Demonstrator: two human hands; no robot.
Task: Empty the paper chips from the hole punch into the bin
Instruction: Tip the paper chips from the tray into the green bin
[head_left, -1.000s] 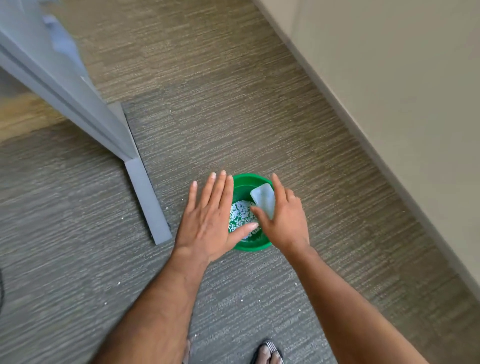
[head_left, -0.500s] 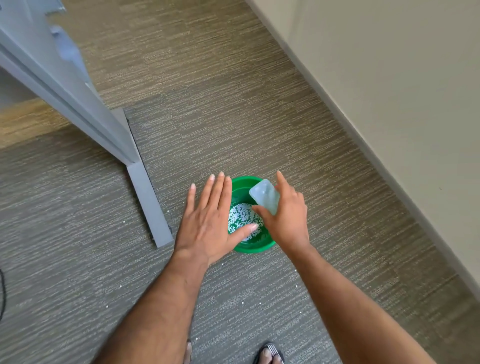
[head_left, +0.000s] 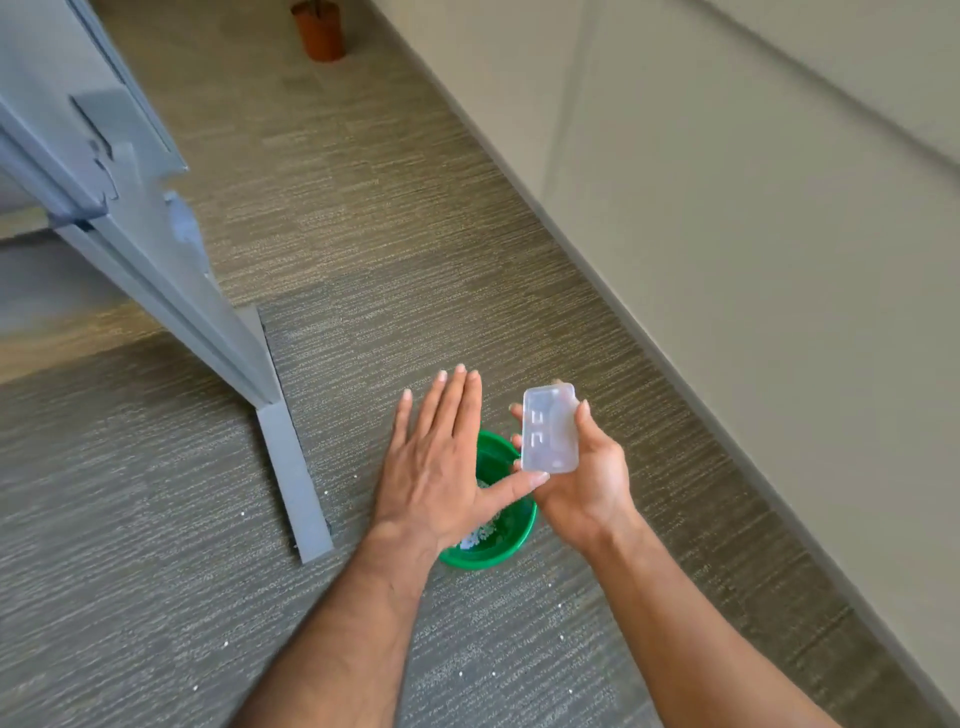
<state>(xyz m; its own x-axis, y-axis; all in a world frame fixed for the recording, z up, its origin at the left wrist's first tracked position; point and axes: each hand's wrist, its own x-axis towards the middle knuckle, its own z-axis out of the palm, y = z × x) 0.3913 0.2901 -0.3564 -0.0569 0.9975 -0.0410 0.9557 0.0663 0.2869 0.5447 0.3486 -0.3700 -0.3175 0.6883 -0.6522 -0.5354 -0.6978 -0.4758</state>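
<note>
A small green bin (head_left: 506, 545) stands on the carpet, with white paper chips (head_left: 480, 535) lying in its bottom. My right hand (head_left: 582, 483) grips the translucent chip tray of the hole punch (head_left: 549, 430) above the bin's right rim, its flat face turned up toward me. My left hand (head_left: 436, 462) is flat with fingers straight, hovering over the left half of the bin and hiding part of it. Its thumb tip touches the tray's lower edge. The rest of the hole punch is out of sight.
A grey metal leg and foot bar (head_left: 293, 483) of a frame stand just left of the bin. A beige wall (head_left: 753, 260) runs along the right. A few stray chips (head_left: 563, 636) dot the carpet. A brown pot (head_left: 319, 31) stands far back.
My right hand has lifted the tray up from inside the bin and turned its flat face toward me. The camera has tilted up, so the bin sits lower under my hands.
</note>
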